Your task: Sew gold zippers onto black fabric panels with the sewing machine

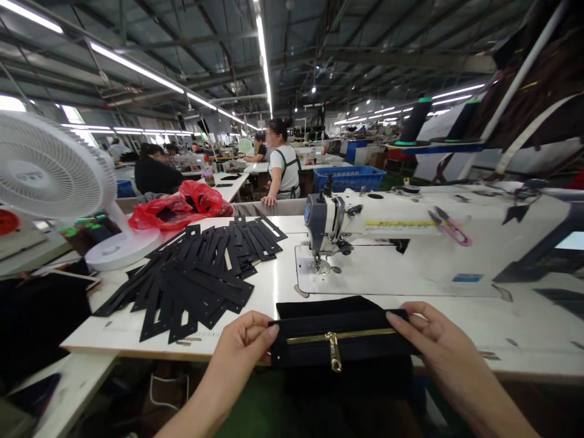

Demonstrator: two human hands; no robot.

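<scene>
A black fabric piece with a gold zipper is stretched level at the table's front edge. Its gold zipper pull hangs down near the middle. My left hand pinches the left end, thumb on top. The right end is between the thumb and fingers of my right hand. More black fabric shows behind the zipper strip and hangs below it. Just beyond stands a white sewing machine, its needle area ahead of the fabric.
Many black slotted strips lie piled on the white table at left, with a red plastic bag and a white fan behind. Pink-handled snips rest against the machine. A person stands beyond, near a blue basket.
</scene>
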